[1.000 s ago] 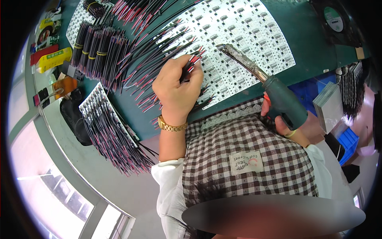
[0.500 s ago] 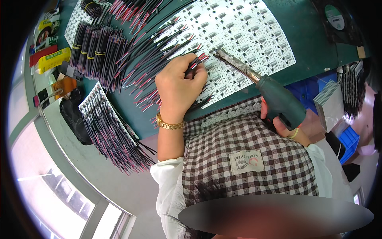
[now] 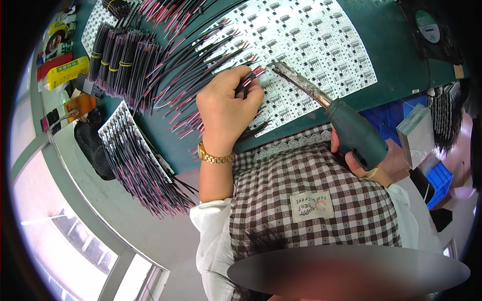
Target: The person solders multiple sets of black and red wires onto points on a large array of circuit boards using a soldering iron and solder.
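Observation:
My left hand (image 3: 228,103) is closed around a few black-sheathed wires (image 3: 254,73), whose red and white ends stick out toward the right. Under and beyond it lies a white circuit board panel (image 3: 321,45), printed with rows of small dark components. Along the panel's left side more wires (image 3: 201,62) are spread in a fan. In my right hand (image 3: 355,161) is a dark green soldering gun (image 3: 359,133), gripped by its handle. Its metal tip (image 3: 276,66) points left, over the panel and just right of the held wire ends. Whether the tip touches the panel, I cannot tell.
Banded wire bundles (image 3: 118,65) stand at the left of the green table (image 3: 396,85). A panel with wires attached (image 3: 138,155) hangs over the left edge. A solder spool (image 3: 428,27) sits far right. Blue bins (image 3: 439,183) and stacked boards (image 3: 416,133) are at the right.
The soldering gun has shifted very slightly to the right and nearer to me. The panel appears slightly shifted with the view. My left hand keeps its hold on the wires.

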`<state>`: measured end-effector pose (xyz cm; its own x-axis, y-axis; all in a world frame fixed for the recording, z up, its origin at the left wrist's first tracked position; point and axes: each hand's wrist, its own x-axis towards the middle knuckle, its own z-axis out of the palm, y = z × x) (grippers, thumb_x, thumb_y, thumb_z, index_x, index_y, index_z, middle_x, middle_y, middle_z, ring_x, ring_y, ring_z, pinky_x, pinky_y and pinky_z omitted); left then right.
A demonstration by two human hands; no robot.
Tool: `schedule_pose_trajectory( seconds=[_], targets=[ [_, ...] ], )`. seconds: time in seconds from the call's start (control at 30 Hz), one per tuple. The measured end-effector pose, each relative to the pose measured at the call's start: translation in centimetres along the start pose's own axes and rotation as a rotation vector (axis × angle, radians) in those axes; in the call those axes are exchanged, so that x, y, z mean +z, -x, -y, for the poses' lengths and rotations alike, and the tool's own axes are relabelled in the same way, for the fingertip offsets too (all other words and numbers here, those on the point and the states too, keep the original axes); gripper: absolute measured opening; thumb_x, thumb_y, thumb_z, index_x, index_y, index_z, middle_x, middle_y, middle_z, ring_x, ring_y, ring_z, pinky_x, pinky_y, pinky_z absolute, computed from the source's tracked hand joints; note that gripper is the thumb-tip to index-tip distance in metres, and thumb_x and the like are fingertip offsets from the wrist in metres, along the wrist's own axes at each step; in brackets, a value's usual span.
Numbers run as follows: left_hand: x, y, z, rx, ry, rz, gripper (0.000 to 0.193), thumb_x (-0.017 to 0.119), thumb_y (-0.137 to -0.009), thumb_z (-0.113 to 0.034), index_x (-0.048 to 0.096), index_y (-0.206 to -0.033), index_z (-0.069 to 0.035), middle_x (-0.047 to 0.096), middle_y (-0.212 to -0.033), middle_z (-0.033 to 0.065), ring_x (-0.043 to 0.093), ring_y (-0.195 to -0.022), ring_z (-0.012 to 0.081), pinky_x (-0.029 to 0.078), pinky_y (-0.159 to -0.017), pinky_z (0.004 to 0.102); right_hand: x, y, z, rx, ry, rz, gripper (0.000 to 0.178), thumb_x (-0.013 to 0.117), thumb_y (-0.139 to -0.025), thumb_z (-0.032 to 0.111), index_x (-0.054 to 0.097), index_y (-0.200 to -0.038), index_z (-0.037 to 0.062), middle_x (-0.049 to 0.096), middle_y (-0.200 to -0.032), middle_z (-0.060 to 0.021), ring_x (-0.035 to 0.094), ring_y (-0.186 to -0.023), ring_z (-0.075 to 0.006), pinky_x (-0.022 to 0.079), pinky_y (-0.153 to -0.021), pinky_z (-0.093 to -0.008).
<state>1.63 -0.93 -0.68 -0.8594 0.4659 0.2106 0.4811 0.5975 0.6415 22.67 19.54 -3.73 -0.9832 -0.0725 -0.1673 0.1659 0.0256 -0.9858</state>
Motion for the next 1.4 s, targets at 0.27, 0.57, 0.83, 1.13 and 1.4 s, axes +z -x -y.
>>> schedule_pose_trajectory(
  seconds=[0.27, 0.57, 0.83, 1.13, 1.4],
  targets=[
    [-0.2, -0.1, 0.0, 0.003, -0.006, 0.016, 0.014, 0.071, -0.071, -0.004, 0.069, -0.085, -0.003, 0.062, -0.066, 0.0003, 0.046, -0.049, 0.0015, 0.038, -0.047, 0.0176, 0.5, 0.2, 0.2, 0.129, -0.183, -0.042, 0.072, 0.060, -0.083, 0.054, 0.044, -0.124, -0.0034, 0.053, -0.087, -0.0053, 0.048, -0.075, -0.0136, 0.039, -0.069, -0.0273],
    [0.0, -0.2, 0.1, 0.033, 0.014, -0.011, 0.014, 0.071, -0.070, -0.005, 0.069, -0.084, -0.003, 0.061, -0.064, 0.0009, 0.046, -0.048, 0.0036, 0.038, -0.047, 0.0189, 0.7, 0.5, 0.3, 0.125, -0.192, -0.069, 0.079, 0.063, -0.083, 0.048, 0.036, -0.136, -0.0039, 0.053, -0.091, -0.0066, 0.049, -0.078, -0.0136, 0.040, -0.069, -0.0266],
    [-0.2, -0.3, -0.1, 0.014, -0.007, 0.003, 0.014, 0.070, -0.069, -0.008, 0.069, -0.082, -0.005, 0.061, -0.064, 0.0024, 0.049, -0.047, 0.0092, 0.040, -0.046, 0.0233, -0.1, -0.2, 0.6, 0.009, 0.000, -0.050, 0.079, 0.061, -0.084, 0.052, 0.038, -0.134, -0.0048, 0.053, -0.087, -0.0071, 0.049, -0.073, -0.0139, 0.040, -0.066, -0.0276],
    [-0.4, -0.4, 0.0, -0.054, 0.043, 0.063, 0.013, 0.070, -0.074, -0.008, 0.069, -0.085, -0.001, 0.060, -0.063, -0.0001, 0.046, -0.050, 0.0027, 0.038, -0.049, 0.0198, 1.3, -1.2, 2.0, -0.161, -0.250, -0.227, 0.050, 0.056, -0.089, 0.037, 0.053, -0.119, -0.0024, 0.055, -0.084, -0.0055, 0.048, -0.069, -0.0125, 0.039, -0.063, -0.0268],
    [-0.9, -1.2, 0.9, -0.156, 0.173, 0.241, 0.015, 0.069, -0.076, -0.008, 0.069, -0.087, 0.001, 0.064, -0.070, -0.0014, 0.049, -0.058, -0.0005, 0.040, -0.054, 0.0161, 1.1, -0.5, 2.6, 0.016, -0.035, -0.189, 0.079, 0.061, -0.081, 0.060, 0.047, -0.126, -0.0031, 0.055, -0.080, -0.0068, 0.051, -0.065, -0.0131, 0.039, -0.058, -0.0257]
  ],
)
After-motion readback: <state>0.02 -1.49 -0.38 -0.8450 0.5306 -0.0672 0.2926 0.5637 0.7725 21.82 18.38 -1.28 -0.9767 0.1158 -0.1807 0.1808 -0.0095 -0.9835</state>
